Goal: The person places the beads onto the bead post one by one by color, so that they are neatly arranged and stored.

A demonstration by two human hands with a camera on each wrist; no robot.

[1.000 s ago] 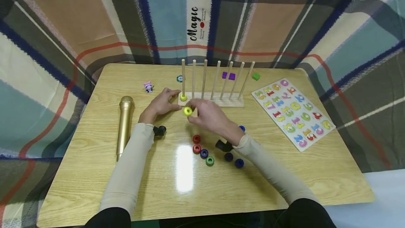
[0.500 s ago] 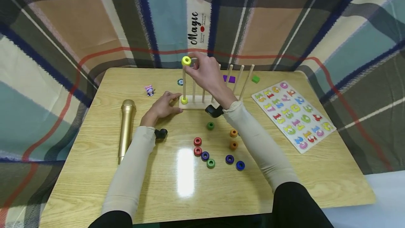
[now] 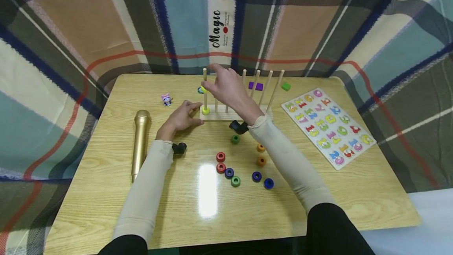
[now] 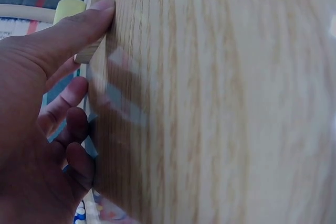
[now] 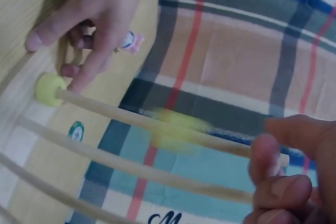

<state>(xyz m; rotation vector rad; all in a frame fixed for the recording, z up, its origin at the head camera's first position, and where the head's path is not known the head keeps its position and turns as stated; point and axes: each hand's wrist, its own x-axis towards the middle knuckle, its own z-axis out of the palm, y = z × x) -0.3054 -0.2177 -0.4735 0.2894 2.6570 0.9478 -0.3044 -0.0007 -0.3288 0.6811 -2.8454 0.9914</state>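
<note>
A wooden peg stand (image 3: 219,117) with several upright pegs stands toward the table's far edge. Its left end is pinched by my left hand (image 3: 179,119), thumb along the front edge (image 4: 58,38). One yellow ring (image 3: 205,111) sits at the foot of the leftmost peg. A second yellow ring (image 5: 176,129), blurred by motion, is partway down that same peg, touched by no hand. Near the peg's top is my right hand (image 3: 231,89), thumb and forefinger parted beside the tip with nothing between them. That hand hides some of the middle pegs.
Loose red rings (image 3: 221,162), blue rings (image 3: 262,180), green rings (image 3: 235,160) and orange rings (image 3: 261,154) lie in front of the stand. A gold microphone (image 3: 140,145) is left, a number board (image 3: 327,127) right. A small figure (image 3: 166,99) and purple blocks (image 3: 255,86) lie farther back.
My right hand raised a yellow ring from in front of the stand to the top of the leftmost peg and let it go. The ring is sliding down; my left hand stays put.
</note>
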